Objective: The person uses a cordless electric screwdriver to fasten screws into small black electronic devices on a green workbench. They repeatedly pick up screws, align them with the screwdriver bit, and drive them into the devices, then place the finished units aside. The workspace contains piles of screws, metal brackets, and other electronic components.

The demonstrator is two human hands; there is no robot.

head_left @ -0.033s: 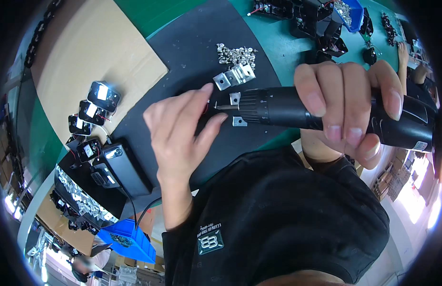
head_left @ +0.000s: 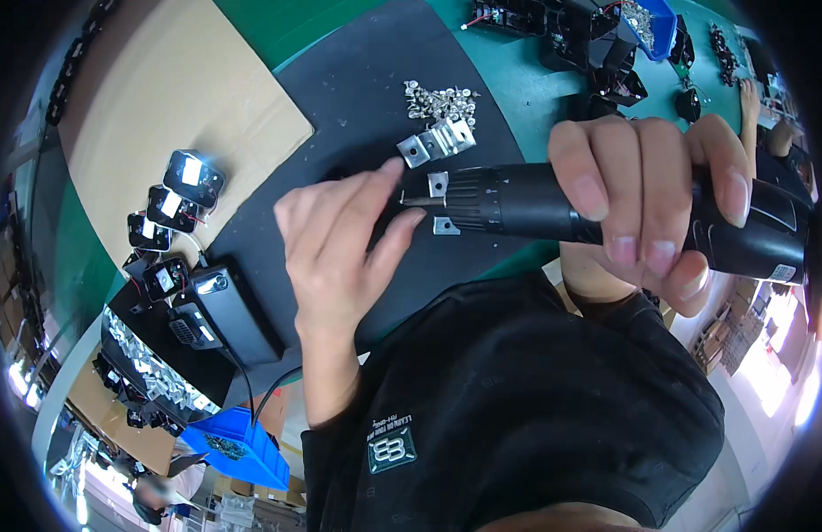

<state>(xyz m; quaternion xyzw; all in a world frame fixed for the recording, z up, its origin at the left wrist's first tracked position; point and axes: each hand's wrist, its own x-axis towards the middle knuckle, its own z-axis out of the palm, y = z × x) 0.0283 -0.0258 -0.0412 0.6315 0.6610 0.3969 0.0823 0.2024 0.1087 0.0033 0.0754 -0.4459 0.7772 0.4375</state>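
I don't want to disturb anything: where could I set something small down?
Above the row of small black plastic units, the tan cardboard sheet is bare. The flat black mat is mostly bare left of the silver metal screws. It's crowded around the black cylindrical screwdriver in the right hand, and at lower left.

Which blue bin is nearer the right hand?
The upper-right blue bin, above the right hand in the picture and holding small silvery parts; the lower-left blue bin is much farther off.
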